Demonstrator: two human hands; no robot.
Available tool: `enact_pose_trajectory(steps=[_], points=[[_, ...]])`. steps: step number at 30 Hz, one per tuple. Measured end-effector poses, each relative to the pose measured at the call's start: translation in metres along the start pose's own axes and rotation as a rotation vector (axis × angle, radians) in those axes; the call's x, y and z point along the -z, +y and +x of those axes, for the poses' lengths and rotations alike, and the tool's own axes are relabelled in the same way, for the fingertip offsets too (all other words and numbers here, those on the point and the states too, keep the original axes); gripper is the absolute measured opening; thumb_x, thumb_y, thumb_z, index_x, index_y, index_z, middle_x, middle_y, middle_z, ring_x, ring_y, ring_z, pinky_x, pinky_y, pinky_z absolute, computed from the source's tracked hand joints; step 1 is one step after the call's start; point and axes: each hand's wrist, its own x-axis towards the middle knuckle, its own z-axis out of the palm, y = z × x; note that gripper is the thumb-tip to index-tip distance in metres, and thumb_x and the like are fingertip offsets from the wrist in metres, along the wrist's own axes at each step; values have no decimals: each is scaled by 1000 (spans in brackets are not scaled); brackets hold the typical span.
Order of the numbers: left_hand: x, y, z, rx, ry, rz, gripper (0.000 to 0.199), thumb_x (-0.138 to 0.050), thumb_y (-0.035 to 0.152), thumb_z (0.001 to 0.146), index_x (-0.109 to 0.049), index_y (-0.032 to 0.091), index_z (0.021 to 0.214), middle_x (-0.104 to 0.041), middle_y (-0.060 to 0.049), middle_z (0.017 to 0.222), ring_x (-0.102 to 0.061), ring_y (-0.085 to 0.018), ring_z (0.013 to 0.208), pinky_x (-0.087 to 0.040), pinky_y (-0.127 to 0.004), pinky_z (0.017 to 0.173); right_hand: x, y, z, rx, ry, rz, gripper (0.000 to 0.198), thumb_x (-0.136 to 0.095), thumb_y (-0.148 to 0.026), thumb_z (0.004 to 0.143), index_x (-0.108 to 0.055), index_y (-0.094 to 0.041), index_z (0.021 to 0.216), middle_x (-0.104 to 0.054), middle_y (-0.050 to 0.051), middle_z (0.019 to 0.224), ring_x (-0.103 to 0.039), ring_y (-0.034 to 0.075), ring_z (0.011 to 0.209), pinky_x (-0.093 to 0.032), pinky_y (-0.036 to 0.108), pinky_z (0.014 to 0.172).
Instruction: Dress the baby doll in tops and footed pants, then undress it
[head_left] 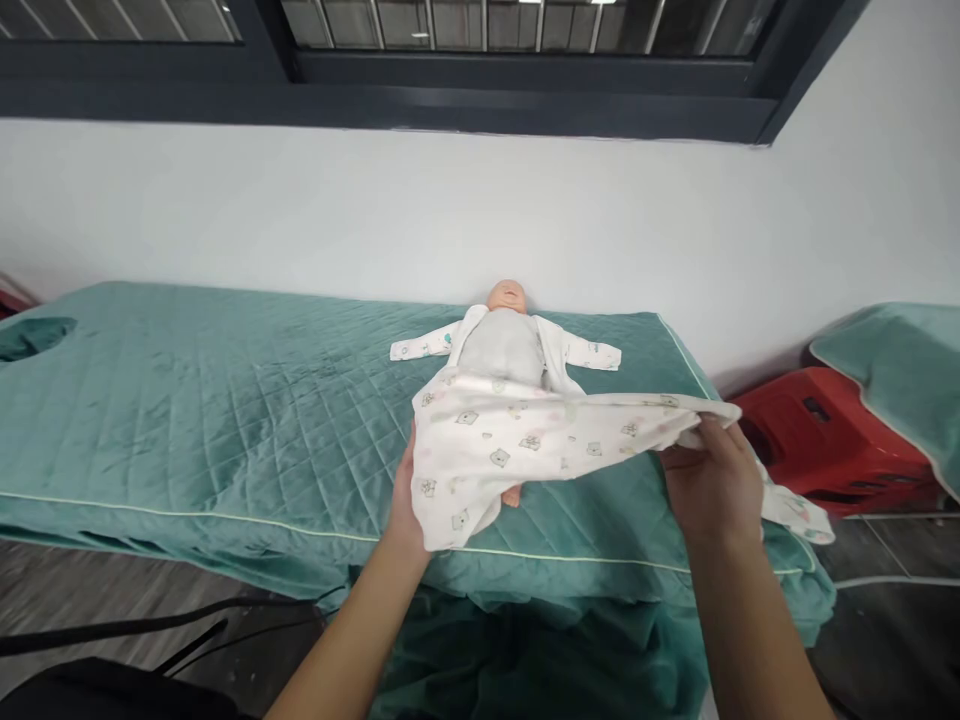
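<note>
A baby doll (501, 345) lies on its back on the green quilted bed (285, 400), with white patterned sleeves spread to both sides and its front pale grey. Stretched across its lower body is a white baby garment (555, 430) printed with small bears. My right hand (716, 485) pinches the garment's right end, and a patterned piece of cloth (799, 512) trails beyond my wrist. At the garment's left edge, my left hand (407, 500) grips the cloth, its fingers mostly hidden behind it. One small foot (511, 495) shows below the fabric.
Behind the bed rises a white wall (337, 210) under a dark-framed barred window (487, 70). A red plastic object (832, 430) stands at the right, partly under a green cover (900, 370). Black cables (225, 605) run at the lower left.
</note>
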Motion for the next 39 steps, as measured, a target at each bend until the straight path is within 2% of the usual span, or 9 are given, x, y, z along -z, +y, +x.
enact_pose_trajectory(steps=[4, 8, 11, 15, 18, 24, 29, 33, 39], points=[[5, 12, -1, -14, 95, -113, 78, -44, 76, 87, -60, 21, 139, -73, -11, 126, -60, -33, 131, -49, -49, 112, 3, -2, 5, -22, -43, 62, 13, -62, -24, 86, -70, -19, 96, -70, 4, 100, -67, 13, 84, -56, 21, 64], [3, 21, -4, -221, 235, -92, 72, -50, 71, 90, -58, 21, 140, -71, -12, 130, -63, -30, 127, -52, -44, 109, 5, -1, 5, -148, -33, 156, 16, -56, -25, 92, -70, -19, 97, -73, 6, 102, -69, 13, 83, -57, 22, 61], [2, 33, -2, -467, 389, 8, 64, -58, 67, 88, -64, 19, 129, -73, -11, 123, -69, -26, 114, -57, -35, 98, 5, -6, 6, -178, -3, 231, 18, -55, -23, 91, -72, -18, 96, -75, 6, 101, -71, 15, 84, -59, 24, 62], [7, 61, 6, -699, 514, 297, 51, -61, 65, 87, -70, 15, 94, -72, -5, 88, -67, -16, 80, -54, -24, 70, -1, -11, 5, -148, -61, 215, 19, -57, -22, 90, -74, -17, 97, -77, 7, 103, -72, 16, 87, -61, 25, 70], [14, 84, 12, -691, 559, 451, 49, -64, 65, 84, -61, 17, 73, -58, 1, 65, -54, -12, 61, -44, -23, 54, -7, -10, 1, -115, -148, 151, 17, -62, -25, 87, -73, -16, 96, -77, 9, 103, -73, 18, 88, -62, 29, 73], [26, 109, 21, -690, 628, 536, 46, -68, 60, 82, -56, 18, 69, -48, 3, 61, -48, -12, 59, -40, -24, 52, -16, 2, -9, -125, -179, 77, 16, -68, -28, 85, -72, -18, 97, -77, 9, 107, -74, 20, 96, -63, 31, 77], [31, 124, 23, -665, 628, 404, 41, -69, 56, 83, -57, 17, 72, -50, 3, 65, -48, -11, 59, -41, -24, 53, -23, 10, -14, -159, -241, 28, 11, -70, -27, 84, -69, -20, 92, -78, 11, 109, -74, 24, 103, -62, 35, 79], [20, 132, 14, -790, 617, 317, 42, -64, 61, 85, -62, 19, 83, -62, -2, 79, -61, -16, 77, -51, -26, 64, -27, 16, -18, -172, -308, 8, 11, -71, -30, 85, -67, -22, 92, -78, 10, 108, -70, 26, 113, -61, 36, 83], [-37, 109, -11, -697, 308, 195, 49, -58, 67, 88, -67, 21, 100, -72, -8, 99, -69, -25, 102, -58, -35, 82, -57, 35, -49, -105, -596, -132, 26, -69, -39, 90, -64, -31, 115, -67, 6, 135, -57, 26, 134, -51, 48, 104]])
